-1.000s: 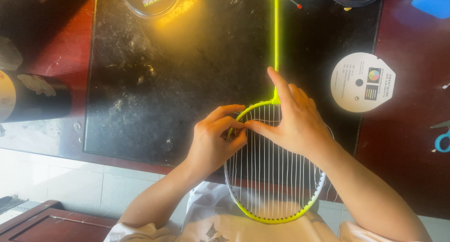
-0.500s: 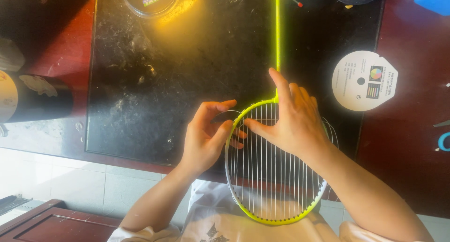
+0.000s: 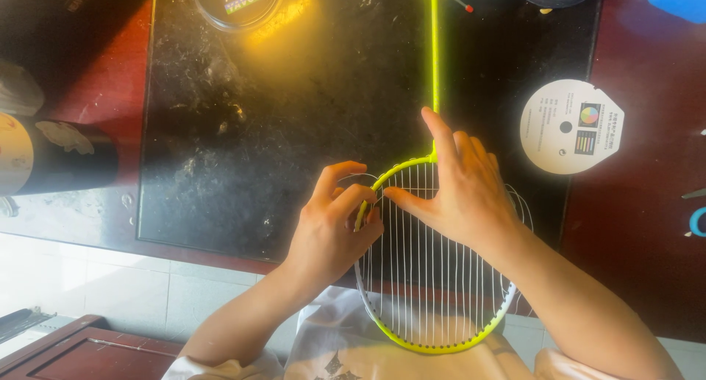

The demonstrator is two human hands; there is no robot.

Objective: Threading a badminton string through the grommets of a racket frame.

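- The yellow badminton racket [image 3: 434, 306] lies on the dark table [image 3: 243, 130], with its head near the person's body.
- The left hand [image 3: 331, 229] pinches the racket's frame at the upper left side.
- The right hand [image 3: 463, 192] lies flat on the white strings [image 3: 426, 277], fingers spread.
- A round white string reel [image 3: 571, 127] sits to the right.

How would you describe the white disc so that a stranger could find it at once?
Start at the dark mat on the table. Go right past the racket shaft and the right hand. The disc lies flat beyond the mat's edge, the only white round thing there, with small coloured patches.
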